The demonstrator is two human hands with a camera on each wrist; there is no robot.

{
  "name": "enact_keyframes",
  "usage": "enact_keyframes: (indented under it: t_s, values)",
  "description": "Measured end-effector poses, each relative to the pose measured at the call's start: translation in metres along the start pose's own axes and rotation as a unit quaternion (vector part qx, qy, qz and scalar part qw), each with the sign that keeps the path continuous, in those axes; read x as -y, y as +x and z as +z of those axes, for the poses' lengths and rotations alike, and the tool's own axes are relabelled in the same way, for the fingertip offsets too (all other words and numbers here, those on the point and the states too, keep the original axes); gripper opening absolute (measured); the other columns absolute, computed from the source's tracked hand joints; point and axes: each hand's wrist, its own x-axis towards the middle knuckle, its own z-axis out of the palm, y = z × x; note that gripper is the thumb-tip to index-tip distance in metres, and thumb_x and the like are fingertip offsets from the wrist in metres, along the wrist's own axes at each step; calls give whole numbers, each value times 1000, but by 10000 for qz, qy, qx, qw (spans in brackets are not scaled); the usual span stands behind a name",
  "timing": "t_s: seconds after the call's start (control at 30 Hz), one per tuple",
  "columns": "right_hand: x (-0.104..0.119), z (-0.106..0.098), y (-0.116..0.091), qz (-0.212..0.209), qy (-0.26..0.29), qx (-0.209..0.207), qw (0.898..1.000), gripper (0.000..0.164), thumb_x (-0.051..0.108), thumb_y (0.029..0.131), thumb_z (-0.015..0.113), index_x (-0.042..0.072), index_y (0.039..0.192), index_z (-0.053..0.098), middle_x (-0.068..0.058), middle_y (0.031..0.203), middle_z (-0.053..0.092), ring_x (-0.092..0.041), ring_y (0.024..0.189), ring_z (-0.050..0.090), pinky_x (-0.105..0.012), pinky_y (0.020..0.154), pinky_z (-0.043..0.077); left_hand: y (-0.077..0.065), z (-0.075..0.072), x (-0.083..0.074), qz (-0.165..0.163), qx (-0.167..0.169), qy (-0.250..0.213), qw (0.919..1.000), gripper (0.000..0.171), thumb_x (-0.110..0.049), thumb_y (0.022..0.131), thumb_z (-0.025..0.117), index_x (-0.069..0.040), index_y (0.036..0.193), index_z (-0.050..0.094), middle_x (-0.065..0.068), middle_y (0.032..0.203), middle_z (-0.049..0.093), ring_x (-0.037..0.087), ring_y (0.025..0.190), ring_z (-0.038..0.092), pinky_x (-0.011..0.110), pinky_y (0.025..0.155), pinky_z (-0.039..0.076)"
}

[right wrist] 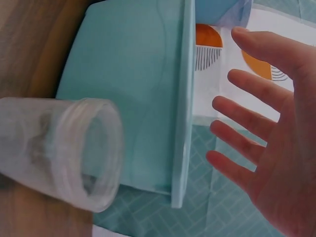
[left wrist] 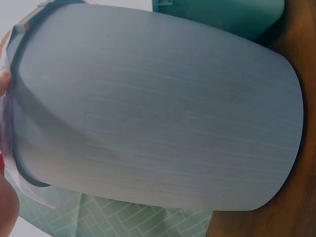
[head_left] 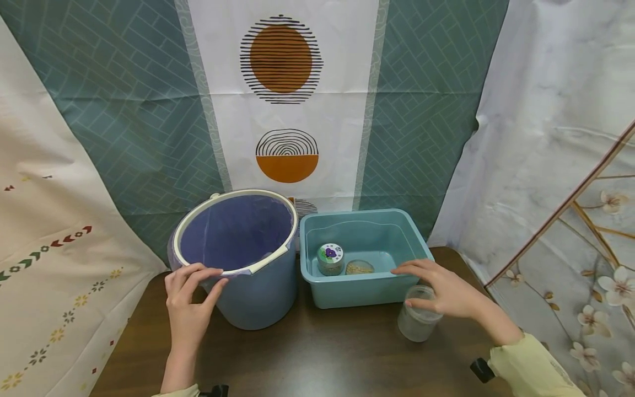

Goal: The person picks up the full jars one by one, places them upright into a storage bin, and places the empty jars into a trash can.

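My left hand [head_left: 190, 303] is at the near rim of a blue bucket [head_left: 258, 306] with a whitish rim and a thin plastic liner. Its thumb lies against the outside and its fingers bend over the rim, pinching it; the fingertips are partly hidden in the left wrist view. My right hand [head_left: 439, 286], fingers spread and holding nothing, hovers over an open clear jar [head_left: 416, 325] standing on the table. In the right wrist view the jar's mouth [right wrist: 101, 155] shows below the hand, apart from it.
A teal basin [head_left: 319, 295] stands right of the bucket. Inside it are a jar with a purple-flower lid [head_left: 331, 253] and a clear container with pale contents [head_left: 359, 267]. Patterned cloths [head_left: 421, 138] hang behind and at both sides of the brown table [head_left: 317, 358].
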Motion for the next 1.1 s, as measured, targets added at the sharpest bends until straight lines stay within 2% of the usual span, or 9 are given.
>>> enact_keyframes:
  t_s: [0.13,0.23,0.5,0.87,1.1]
  values:
    - [-1,5,-9,79,51,-1,10000,55,39,85,76,32,136,56,12,136,56,-16,126,54,-46,94,51,0,0,0,13,-11,-18,10000,25,-26,79,83,-5,90,76,17,98,61,2,112,42,19,97,28]
    - [-2,9,-13,206,105,65,9997,54,46,85,74,35,135,56,14,136,57,-15,127,53,-46,94,51,1,0,0,30,-7,-18,10000,25,-27,79,83,-5,90,76,17,98,61,2,112,42,20,97,28]
    - [-8,17,-19,243,53,74,9997,52,51,87,70,33,134,58,13,133,58,-20,124,55,-49,92,51,0,-1,-1,4,21,1,10000,22,-21,77,85,-6,91,76,17,98,61,2,112,42,19,97,28]
    - [-25,30,-23,390,331,636,9967,56,54,87,69,27,135,57,4,133,60,-30,125,54,-54,94,48,-1,1,2,87,0,-18,10000,25,-26,79,83,-5,90,76,17,98,61,2,112,42,20,97,28]
    - [-39,38,-23,296,266,617,9973,59,46,82,77,21,132,60,-2,129,62,-36,122,54,-58,92,46,-1,1,3,102,-37,-47,9999,25,-24,77,84,-4,90,76,18,97,61,2,111,43,20,98,28]
